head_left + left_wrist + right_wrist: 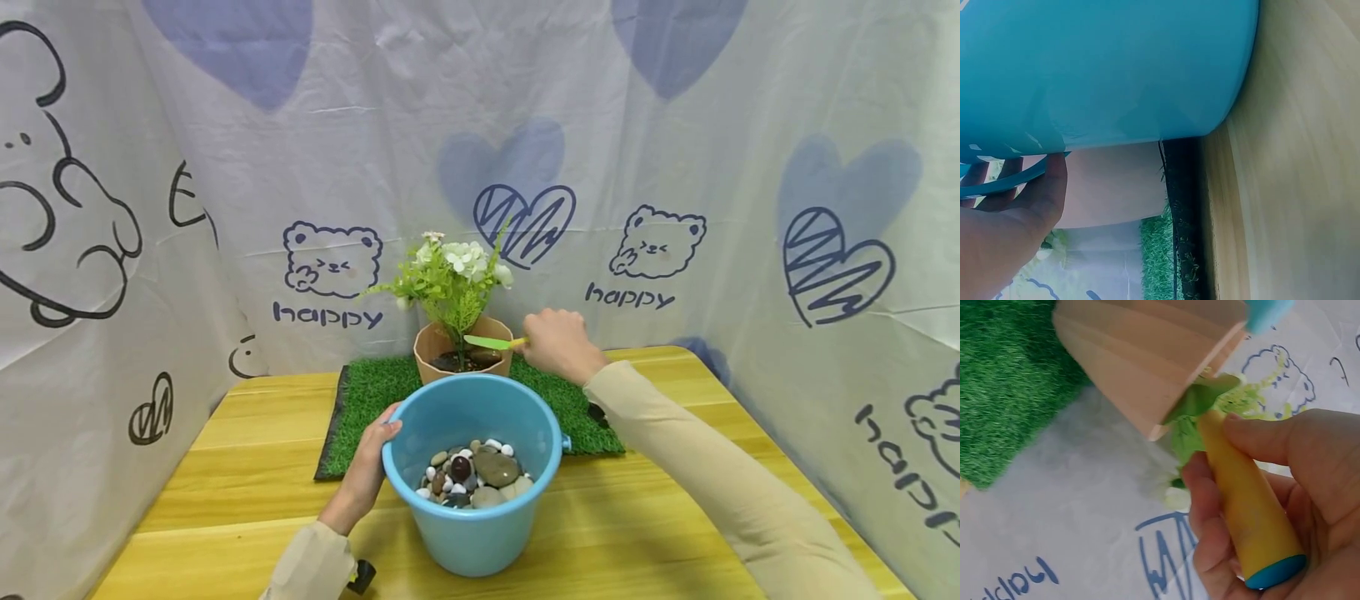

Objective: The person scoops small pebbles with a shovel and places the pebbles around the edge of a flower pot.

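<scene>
One trowel: at the opening of the pot; green blade points left, long axis nearly level, yellow handle to the right; whether it touches the stem is hard to tell.
Right hand: fingers wrapped round the trowel's handle.
Left hand: grips the bucket near its rim.
Bucket: one, blue, holding many mixed stones.
Pot: one, holding one white-flowered plant, on one turf mat.
</scene>
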Available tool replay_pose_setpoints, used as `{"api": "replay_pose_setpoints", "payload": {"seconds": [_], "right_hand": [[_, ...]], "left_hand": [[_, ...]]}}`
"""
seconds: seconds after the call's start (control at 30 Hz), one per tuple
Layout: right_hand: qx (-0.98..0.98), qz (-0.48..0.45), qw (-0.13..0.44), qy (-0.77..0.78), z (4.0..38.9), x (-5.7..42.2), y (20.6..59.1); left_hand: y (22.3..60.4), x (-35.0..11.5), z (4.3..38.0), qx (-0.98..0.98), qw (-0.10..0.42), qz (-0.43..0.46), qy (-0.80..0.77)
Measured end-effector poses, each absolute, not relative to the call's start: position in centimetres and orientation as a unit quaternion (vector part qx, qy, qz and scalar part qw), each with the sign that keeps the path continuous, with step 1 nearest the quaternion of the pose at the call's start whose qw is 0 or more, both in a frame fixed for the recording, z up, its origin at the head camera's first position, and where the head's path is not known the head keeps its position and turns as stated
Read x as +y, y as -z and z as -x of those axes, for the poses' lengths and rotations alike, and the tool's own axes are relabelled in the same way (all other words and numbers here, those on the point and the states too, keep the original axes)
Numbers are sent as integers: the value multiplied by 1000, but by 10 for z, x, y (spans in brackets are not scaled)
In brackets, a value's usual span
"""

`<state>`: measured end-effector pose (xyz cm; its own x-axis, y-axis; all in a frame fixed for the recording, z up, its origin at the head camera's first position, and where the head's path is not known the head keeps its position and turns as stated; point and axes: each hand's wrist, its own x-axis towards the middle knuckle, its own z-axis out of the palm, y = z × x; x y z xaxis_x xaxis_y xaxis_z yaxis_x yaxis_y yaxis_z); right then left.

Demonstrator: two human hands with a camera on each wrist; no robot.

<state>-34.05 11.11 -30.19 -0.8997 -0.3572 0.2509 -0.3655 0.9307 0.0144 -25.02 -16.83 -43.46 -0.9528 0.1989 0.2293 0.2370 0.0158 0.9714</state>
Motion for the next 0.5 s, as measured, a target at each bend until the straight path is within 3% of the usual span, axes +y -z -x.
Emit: {"api": "replay_pose_setpoints", "payload": {"seconds": [0.5], "right_hand": [[-967,-195,139,-89,337,133,322]], "left_hand": [[435,-165,249,-704,13,153,693]]}}
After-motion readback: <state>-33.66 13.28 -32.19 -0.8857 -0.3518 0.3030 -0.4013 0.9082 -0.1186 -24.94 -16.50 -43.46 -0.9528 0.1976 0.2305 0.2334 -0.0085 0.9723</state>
